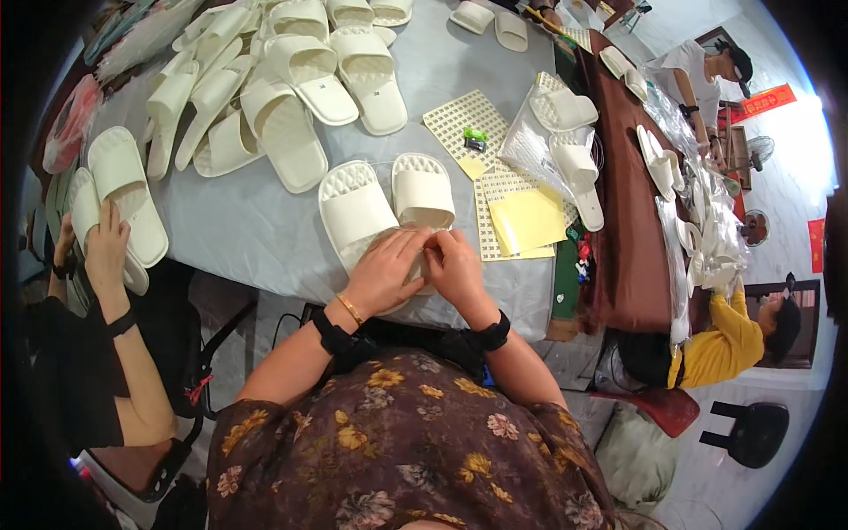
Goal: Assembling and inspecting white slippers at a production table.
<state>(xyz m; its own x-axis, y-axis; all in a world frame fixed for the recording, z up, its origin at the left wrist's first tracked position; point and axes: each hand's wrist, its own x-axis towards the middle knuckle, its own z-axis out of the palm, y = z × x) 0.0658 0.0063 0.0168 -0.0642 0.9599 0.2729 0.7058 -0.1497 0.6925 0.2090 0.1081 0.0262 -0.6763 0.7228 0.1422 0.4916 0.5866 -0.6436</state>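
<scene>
A pair of cream-white slippers lies in front of me: the left slipper (356, 208) and the right slipper (422, 190), both with quilted insoles and wide straps. My left hand (386, 268) rests across their near ends, fingers stretched out. Beside it my right hand (455, 268) is closed in a pinch at the right slipper's near part, its fingertips meeting those of my left hand. Whatever sits in that pinch is too small to make out. Both hands partly cover the slippers.
Many slippers (287, 132) are heaped at the far left. Sticker sheets (459, 119) and a yellow paper (527, 221) lie right, beside a bagged pair (576, 168). At left a co-worker's hand (108, 243) holds slippers. Other people work at a brown-covered table (623, 238).
</scene>
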